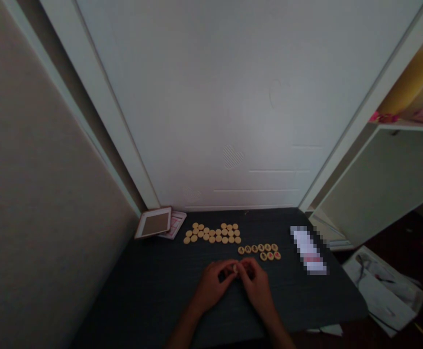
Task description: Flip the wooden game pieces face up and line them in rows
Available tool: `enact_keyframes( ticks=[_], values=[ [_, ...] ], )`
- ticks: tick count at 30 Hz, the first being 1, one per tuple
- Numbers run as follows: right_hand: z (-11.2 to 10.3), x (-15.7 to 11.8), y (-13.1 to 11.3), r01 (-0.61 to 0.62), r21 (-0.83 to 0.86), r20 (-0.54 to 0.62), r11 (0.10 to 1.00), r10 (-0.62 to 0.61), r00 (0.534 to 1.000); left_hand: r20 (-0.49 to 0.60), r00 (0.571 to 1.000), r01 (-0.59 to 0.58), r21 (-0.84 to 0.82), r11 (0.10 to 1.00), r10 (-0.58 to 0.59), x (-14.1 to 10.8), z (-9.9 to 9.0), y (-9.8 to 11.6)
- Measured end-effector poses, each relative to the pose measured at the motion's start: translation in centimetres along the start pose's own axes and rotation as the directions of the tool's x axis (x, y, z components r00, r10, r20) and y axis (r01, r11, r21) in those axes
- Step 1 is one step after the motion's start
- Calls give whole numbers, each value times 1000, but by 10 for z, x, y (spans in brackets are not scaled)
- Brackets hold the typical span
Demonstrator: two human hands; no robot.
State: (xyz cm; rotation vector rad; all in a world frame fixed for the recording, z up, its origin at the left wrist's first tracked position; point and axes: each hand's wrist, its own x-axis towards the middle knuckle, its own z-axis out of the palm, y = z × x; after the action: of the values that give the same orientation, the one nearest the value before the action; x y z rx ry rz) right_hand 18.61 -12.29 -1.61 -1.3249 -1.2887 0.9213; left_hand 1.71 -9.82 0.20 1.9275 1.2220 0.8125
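Note:
Both hands meet over the dark table, near its middle. My left hand (214, 283) and my right hand (257, 283) pinch one small round wooden piece (235, 268) between their fingertips. Beyond them lies a group of plain round wooden pieces (212, 233) in uneven rows, no marks showing. Just past my right hand, two rows of round pieces with markings (261, 248) lie face up; most marks are dark, and a few in the lower row are red.
A framed tablet-like object (155, 224) rests on a paper or booklet (175, 224) at the back left. A blurred pale item (308, 249) lies on the right of the dark table (153, 291). A white box (385, 291) stands lower right, beyond the table's edge.

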Motion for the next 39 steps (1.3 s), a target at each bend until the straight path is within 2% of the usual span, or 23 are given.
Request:
enact_keyframes(
  ticks=[16, 28, 39],
  values=[
    [0, 0, -1, 15, 98, 51, 995, -20, 998, -75, 997, -18, -23, 1000, 16, -1, 4, 0],
    [-1, -1, -2, 58, -1, 76, 998, -57, 995, -70, 997, 9, -136, 991, -19, 2, 2, 1],
    [-1, 0, -4, 65, 1, 51, 998, -65, 997, -71, 997, -12, -84, 996, 6, 0, 5, -1]
  ],
)
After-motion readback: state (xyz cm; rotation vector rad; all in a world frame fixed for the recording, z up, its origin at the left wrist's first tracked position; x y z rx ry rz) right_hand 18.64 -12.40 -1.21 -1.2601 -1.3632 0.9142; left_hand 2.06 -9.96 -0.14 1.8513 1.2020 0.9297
